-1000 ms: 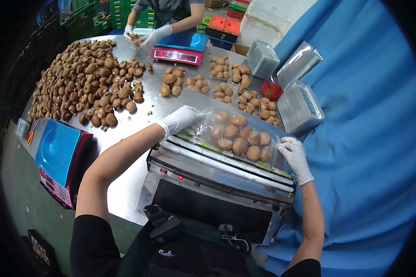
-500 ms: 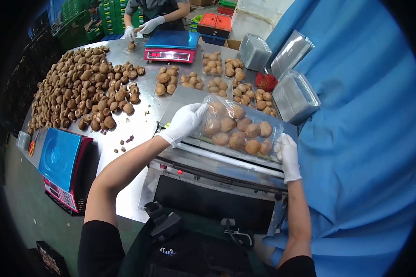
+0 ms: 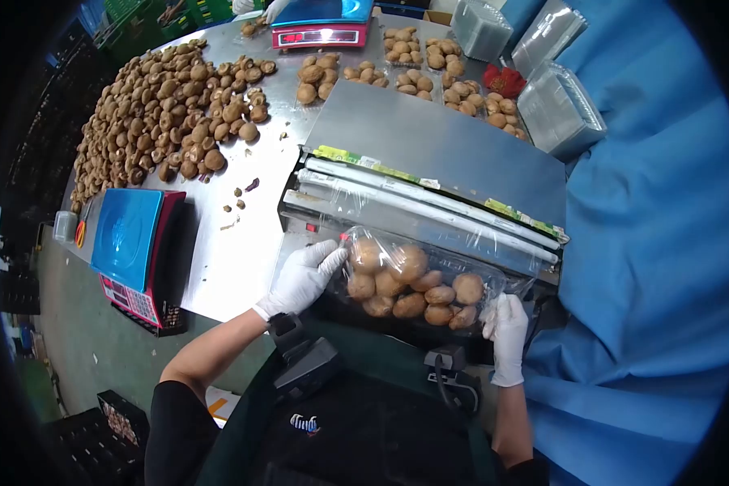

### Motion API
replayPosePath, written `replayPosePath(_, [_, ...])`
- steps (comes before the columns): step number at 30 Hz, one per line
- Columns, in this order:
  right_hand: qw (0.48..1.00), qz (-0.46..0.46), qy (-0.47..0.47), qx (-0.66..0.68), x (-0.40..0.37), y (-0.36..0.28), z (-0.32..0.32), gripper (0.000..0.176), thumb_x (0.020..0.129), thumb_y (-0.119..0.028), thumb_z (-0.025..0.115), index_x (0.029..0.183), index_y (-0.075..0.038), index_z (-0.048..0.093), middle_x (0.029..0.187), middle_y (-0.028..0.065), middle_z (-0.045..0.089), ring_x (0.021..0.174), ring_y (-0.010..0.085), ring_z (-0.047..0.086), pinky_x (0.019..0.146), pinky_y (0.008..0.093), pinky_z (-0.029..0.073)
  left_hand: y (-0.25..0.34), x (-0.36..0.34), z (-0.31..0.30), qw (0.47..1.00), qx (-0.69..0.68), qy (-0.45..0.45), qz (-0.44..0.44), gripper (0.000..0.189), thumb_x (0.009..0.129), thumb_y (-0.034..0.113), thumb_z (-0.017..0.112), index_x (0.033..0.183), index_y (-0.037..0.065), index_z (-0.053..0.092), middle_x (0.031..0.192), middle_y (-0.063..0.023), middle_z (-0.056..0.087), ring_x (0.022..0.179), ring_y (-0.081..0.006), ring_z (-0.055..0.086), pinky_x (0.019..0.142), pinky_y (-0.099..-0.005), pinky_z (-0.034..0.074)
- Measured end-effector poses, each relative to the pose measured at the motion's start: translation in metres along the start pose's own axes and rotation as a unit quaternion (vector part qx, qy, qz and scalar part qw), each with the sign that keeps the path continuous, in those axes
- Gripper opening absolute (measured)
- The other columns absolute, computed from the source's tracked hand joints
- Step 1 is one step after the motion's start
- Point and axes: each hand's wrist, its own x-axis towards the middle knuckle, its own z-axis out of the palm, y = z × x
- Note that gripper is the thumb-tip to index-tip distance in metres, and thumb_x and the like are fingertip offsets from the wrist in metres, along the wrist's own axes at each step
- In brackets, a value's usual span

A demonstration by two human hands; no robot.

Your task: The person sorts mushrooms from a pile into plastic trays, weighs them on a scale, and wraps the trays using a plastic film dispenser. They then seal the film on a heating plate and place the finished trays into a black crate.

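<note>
**Film-wrapped mushroom pack (image 3: 417, 287) drawn back from the wrapping machine (image 3: 454, 154)**

Since half a second before, both hands had brought the pack down from above the machine's white bars (image 3: 429, 212) toward the wearer, and it was now held on the near side of them, at six o'clock from the machine. The clock readings that follow were taken from the pack, with twelve straight up the view.

The left hand (image 3: 301, 282), in a white glove, gripped the pack's nine-o'clock end, thumb against the film. The right hand (image 3: 506, 336), gloved too, was at about four o'clock, its fingers closed on bunched clear film at that end. Brown caps showed through the wrapping, crowded together.

The machine stood at twelve, a green-and-yellow printed strip (image 3: 368, 162) lying beyond its bars. Farther off, between eleven and one, portions of mushrooms (image 3: 460, 95) sat on the tabletop (image 3: 227, 275), with a red object (image 3: 504, 82) just beside them and stacked clear trays (image 3: 560, 113) at one. A heap of loose mushrooms (image 3: 162, 121) spread at ten. The nearer scale (image 3: 125, 235), blue-panned, stood between nine and ten; a second scale (image 3: 320, 36) was near eleven, just beside a co-worker's gloved hand (image 3: 275, 10). Blue cloth (image 3: 656, 300) hung at three.
</note>
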Motion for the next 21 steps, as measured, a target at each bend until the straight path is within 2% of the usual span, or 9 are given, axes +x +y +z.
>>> replayPosePath(3, [0.990,-0.061,0.109,-0.068,0.001,0.005,0.007,0.020,0.095,-0.016,0.050,0.080,-0.004,0.053,0.064,-0.0013,0.048,0.052,0.0039,0.041,0.044,0.0211,0.032,-0.013,-0.001,0.005,0.995,0.056,0.088,-0.002,0.023,0.093,0.022,0.055,0.085,0.001,0.057,0.065,-0.0087,0.053,0.061,-0.0158,0.050,0.059,-0.0331,0.043])
replayPosePath(5, [0.988,-0.076,0.135,-0.014,0.003,0.016,0.005,0.021,0.096,-0.016,0.050,0.079,-0.004,0.051,0.064,-0.0023,0.047,0.054,0.0046,0.039,0.047,0.0223,0.032,-0.001,-0.002,0.007,0.992,0.044,0.115,-0.032,0.023,0.093,0.021,0.055,0.082,0.000,0.055,0.065,-0.0103,0.052,0.059,-0.0167,0.048,0.058,-0.0311,0.042])
replayPosePath(7, [0.981,-0.081,0.155,-0.085,0.004,0.021,0.003,0.026,0.096,-0.019,0.049,0.076,-0.003,0.050,0.063,-0.0008,0.046,0.055,0.0078,0.038,0.050,0.0247,0.034,-0.010,-0.001,0.012,0.984,-0.047,0.168,-0.030,0.021,0.092,0.019,0.055,0.082,0.001,0.056,0.065,-0.0116,0.051,0.058,-0.0192,0.048,0.058,-0.0309,0.041])
replayPosePath(9, [0.943,-0.166,0.226,-0.178,0.004,0.020,0.001,0.030,0.097,-0.022,0.048,0.075,-0.001,0.049,0.062,0.0020,0.046,0.056,0.0113,0.039,0.052,0.0279,0.035,-0.024,0.002,0.013,0.980,-0.057,0.189,-0.003,0.019,0.092,0.018,0.055,0.083,0.001,0.057,0.065,-0.0109,0.051,0.057,-0.0204,0.047,0.057,-0.0316,0.041])
replayPosePath(12, [0.935,-0.154,0.250,-0.201,0.008,0.021,-0.004,0.033,0.097,-0.022,0.047,0.073,0.000,0.048,0.062,0.0046,0.048,0.057,0.0142,0.042,0.054,0.0302,0.037,-0.027,0.006,0.009,0.975,-0.011,0.222,0.020,0.019,0.092,0.018,0.055,0.081,0.001,0.056,0.065,-0.0125,0.051,0.057,-0.0228,0.048,0.058,-0.0327,0.042])
replayPosePath(14, [0.928,-0.162,0.263,-0.210,0.014,0.026,-0.007,0.034,0.097,-0.022,0.046,0.072,0.000,0.047,0.062,0.0051,0.047,0.056,0.0154,0.042,0.054,0.0307,0.037,-0.019,0.008,0.003,0.975,0.077,0.207,-0.029,0.019,0.091,0.017,0.055,0.079,0.002,0.055,0.068,-0.0160,0.054,0.061,-0.0280,0.053,0.059,-0.0351,0.043])
replayPosePath(16, [0.880,-0.158,0.276,-0.352,0.022,0.032,-0.010,0.027,0.094,-0.021,0.050,0.076,-0.002,0.054,0.070,0.0123,0.057,0.058,0.0265,0.054,0.054,0.0364,0.042,-0.016,0.010,0.003,0.969,0.138,0.204,-0.016,0.019,0.090,0.018,0.055,0.078,0.003,0.055,0.068,-0.0162,0.054,0.062,-0.0303,0.054,0.058,-0.0367,0.044])
replayPosePath(19, [0.813,-0.196,0.308,-0.454,0.033,0.035,0.006,0.020,0.091,-0.019,0.053,0.076,-0.005,0.056,0.074,0.0146,0.059,0.064,0.0339,0.058,0.055,0.0402,0.044,-0.009,0.014,0.010,0.947,0.245,0.205,0.033,0.019,0.089,0.019,0.055,0.077,0.004,0.055,0.066,-0.0153,0.055,0.060,-0.0327,0.056,0.055,-0.0392,0.045])
replayPosePath(21, [0.835,-0.191,0.264,-0.444,0.028,0.032,0.018,0.011,0.085,-0.013,0.055,0.078,-0.006,0.059,0.076,0.0142,0.061,0.068,0.0335,0.061,0.058,0.0401,0.047,-0.005,0.013,0.017,0.933,0.289,0.202,0.070,0.019,0.089,0.020,0.055,0.077,0.005,0.055,0.064,-0.0141,0.055,0.058,-0.0329,0.057,0.052,-0.0401,0.045])
